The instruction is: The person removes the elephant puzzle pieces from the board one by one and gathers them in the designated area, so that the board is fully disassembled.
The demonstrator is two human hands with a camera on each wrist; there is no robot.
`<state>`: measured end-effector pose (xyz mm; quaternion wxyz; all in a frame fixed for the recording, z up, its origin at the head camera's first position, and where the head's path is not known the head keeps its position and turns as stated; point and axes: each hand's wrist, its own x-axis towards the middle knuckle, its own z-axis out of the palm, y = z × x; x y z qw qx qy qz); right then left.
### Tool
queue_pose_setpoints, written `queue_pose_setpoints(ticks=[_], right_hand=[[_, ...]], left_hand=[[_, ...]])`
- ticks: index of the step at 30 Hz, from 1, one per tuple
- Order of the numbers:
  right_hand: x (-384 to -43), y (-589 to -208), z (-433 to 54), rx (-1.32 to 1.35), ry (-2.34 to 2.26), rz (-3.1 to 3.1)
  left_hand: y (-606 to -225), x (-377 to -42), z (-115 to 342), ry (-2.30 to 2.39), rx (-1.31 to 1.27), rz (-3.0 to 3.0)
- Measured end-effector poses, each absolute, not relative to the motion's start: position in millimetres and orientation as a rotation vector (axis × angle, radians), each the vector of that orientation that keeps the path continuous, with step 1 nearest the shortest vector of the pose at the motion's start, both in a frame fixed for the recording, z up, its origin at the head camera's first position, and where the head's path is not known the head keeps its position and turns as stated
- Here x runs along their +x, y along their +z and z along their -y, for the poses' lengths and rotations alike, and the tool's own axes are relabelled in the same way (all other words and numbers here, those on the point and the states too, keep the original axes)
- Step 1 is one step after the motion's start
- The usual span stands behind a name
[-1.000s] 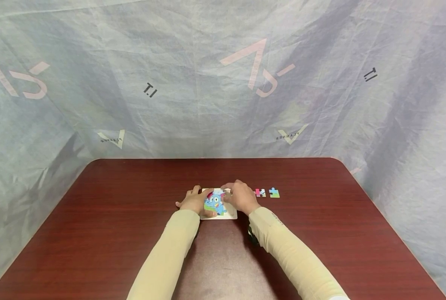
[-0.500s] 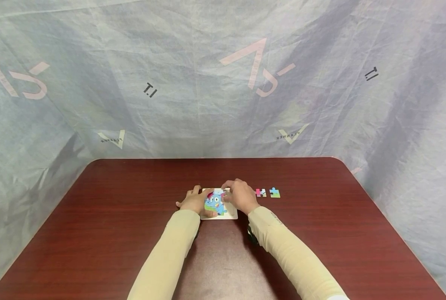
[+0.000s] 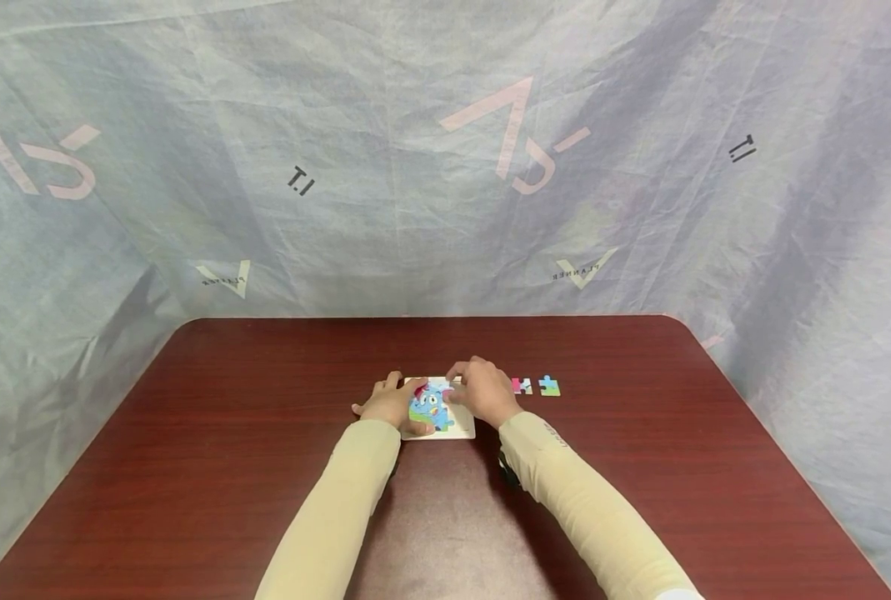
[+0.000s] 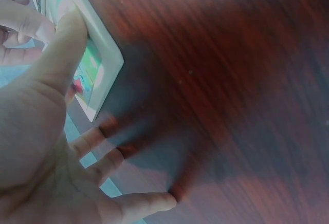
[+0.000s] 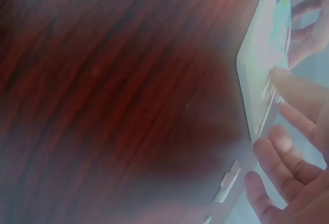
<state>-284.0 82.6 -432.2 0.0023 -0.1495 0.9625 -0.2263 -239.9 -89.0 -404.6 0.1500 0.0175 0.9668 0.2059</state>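
Observation:
A small jigsaw puzzle board (image 3: pixel 462 432) with a pale frame lies at the middle of the table, a blue cartoon animal on its filled part. My left hand (image 3: pixel 387 406) is at its left side, fingers spread on the table and thumb across the board's near left part. Over the upper right of the board, my right hand (image 3: pixel 486 392) pinches a puzzle piece (image 5: pixel 278 99) between thumb and forefinger; most of it is hidden by the fingers. The other right fingers (image 5: pixel 280 165) are loosely bent beyond the board's edge.
Two loose puzzle pieces lie right of the right hand: a pink and white piece (image 3: pixel 524 386), partly covered by the hand, and a blue and green piece (image 3: pixel 549 386). The reddish-brown table (image 3: pixel 190 467) reaches back to a grey cloth backdrop (image 3: pixel 385 167).
My right hand has shifted slightly up and to the right, its thumb lifting a little, and more pink shows beside the thumb. The left hand and the board stay in place.

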Motion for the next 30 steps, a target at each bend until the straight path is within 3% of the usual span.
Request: queue_pose_setpoints(ticks=[30], right_hand=[[-280.8,-428.3,-83.3,-0.655,-0.642,-2.919]], left_hand=[[-404.0,-239.4,88.7,0.561,0.046,-2.773]])
